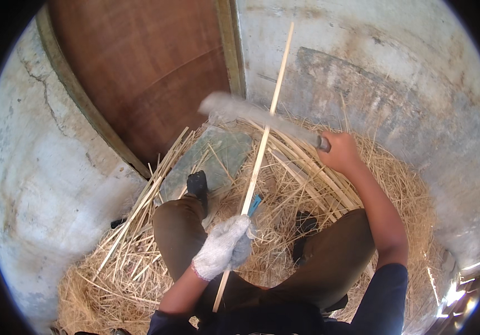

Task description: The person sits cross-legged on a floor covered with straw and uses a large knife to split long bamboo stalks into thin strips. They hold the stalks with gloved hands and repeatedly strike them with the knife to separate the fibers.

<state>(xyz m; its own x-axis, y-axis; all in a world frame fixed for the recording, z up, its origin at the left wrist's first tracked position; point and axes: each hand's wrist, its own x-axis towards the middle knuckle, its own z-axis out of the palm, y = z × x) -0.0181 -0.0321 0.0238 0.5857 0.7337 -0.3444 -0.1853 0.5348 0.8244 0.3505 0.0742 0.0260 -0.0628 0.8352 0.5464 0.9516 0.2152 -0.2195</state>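
Observation:
My left hand [222,247], in a whitish knit glove, is closed round a long pale split bamboo strip [259,153]. The strip slants up and away from my lap toward the far wall. My bare right hand [340,152] grips the handle of a machete [262,117], whose broad blade is smeared by motion. The blade points left and crosses the strip's upper half; whether it touches the strip I cannot tell. Just beyond the glove, a small blue object [255,205] shows beside the strip, its kind unclear.
Bamboo shavings [407,195] cover the floor around my legs. Split strips lie in bundles at left [139,206] and right [312,173]. A greenish flat sheet [209,156] lies ahead, near a brown door [139,67]. Stained walls [374,61] stand close on both sides.

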